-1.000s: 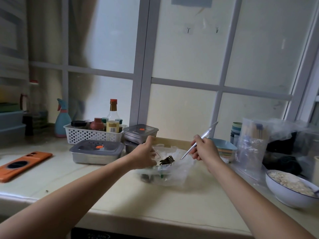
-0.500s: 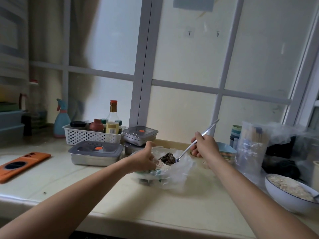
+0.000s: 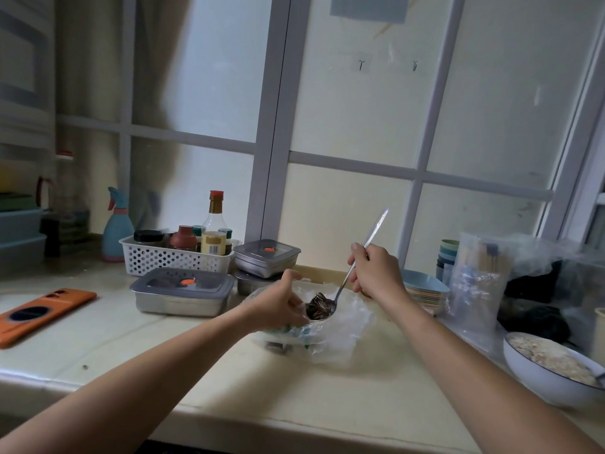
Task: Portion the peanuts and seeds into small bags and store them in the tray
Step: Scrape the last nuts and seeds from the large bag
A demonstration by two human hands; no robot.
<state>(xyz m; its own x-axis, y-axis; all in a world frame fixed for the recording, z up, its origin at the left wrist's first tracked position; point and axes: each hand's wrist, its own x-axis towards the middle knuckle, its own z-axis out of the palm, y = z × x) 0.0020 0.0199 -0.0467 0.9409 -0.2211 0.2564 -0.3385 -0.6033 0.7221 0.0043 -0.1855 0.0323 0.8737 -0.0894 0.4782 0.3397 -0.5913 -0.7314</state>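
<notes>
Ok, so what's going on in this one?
A person is portioning seeds at a kitchen counter. The right hand grips a metal spoon heaped with striped seeds and holds its bowl over a crumpled clear plastic bag. The left hand pinches the bag's edge right beside the spoon. A white bowl of pale contents sits off to the right.

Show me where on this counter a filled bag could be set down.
Bare counter lies in front of the plastic bag between the forearms, and between the orange phone and the steel box. Crowded: the right side, with bowl, plates and clear bags; the back, with the basket.
</notes>
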